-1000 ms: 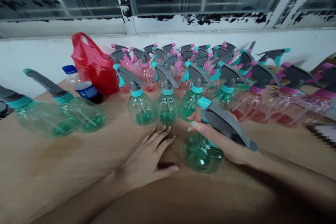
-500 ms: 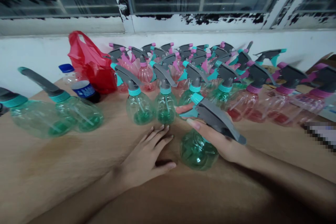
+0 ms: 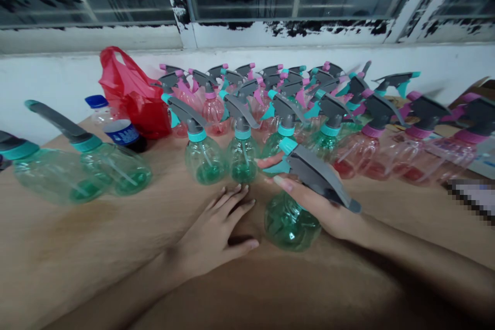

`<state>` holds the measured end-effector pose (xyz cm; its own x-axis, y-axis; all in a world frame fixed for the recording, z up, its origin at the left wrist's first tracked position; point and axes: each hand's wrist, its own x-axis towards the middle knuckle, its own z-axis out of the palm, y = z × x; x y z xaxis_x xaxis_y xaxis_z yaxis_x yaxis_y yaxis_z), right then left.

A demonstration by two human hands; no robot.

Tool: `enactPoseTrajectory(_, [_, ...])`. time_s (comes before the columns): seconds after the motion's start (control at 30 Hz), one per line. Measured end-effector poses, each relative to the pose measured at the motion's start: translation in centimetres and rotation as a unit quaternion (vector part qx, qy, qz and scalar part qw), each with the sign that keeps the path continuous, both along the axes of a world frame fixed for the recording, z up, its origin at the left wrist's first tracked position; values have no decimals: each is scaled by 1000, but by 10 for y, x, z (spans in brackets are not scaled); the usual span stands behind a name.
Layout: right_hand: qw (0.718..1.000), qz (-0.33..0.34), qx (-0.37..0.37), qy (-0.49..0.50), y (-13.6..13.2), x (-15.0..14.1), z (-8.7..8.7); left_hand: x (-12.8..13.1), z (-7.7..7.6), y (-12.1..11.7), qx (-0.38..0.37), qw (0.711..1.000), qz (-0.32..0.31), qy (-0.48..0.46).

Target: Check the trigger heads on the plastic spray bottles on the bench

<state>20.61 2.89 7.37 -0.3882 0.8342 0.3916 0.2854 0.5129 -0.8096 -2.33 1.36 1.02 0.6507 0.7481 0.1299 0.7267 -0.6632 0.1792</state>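
My right hand (image 3: 315, 201) is wrapped round the neck of a green spray bottle (image 3: 292, 221), below its grey head. A fingertip lies by the teal trigger, and the nozzle points to the far left. The bottle's base is at the table surface. Flat on the wooden table (image 3: 154, 237), to the left of that bottle, rests my left hand (image 3: 216, 232), fingers spread and holding nothing. Just beyond its fingertips stand two green spray bottles (image 3: 243, 160) with teal collars and some green at the bottom.
Several pink spray bottles (image 3: 359, 154) stand at the right, with more packed behind. Two green spray bottles (image 3: 116, 167) are at the left. Near the wall are a red plastic bag (image 3: 135, 98) and a blue-labelled drink bottle (image 3: 124, 133). A pixelated object (image 3: 474, 198) lies far right.
Almost nothing differs. The whole view has shifted very slightly, while both hands and the held spray bottle keep their places.
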Motion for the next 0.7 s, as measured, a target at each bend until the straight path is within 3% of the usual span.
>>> enactPoseTrajectory(0.1, [997,20,-55,56,0,-2,1,0,0,0,3,1000,-2,-1])
enactPoseTrajectory(0.27, [989,48,-62,127,5,-4,-3,-2,-2,1,22,1000,-7,7])
enactPoseTrajectory(0.7, [984,66,-60,153,6,-2,-6,-1,-2,0,35,999,-10,15])
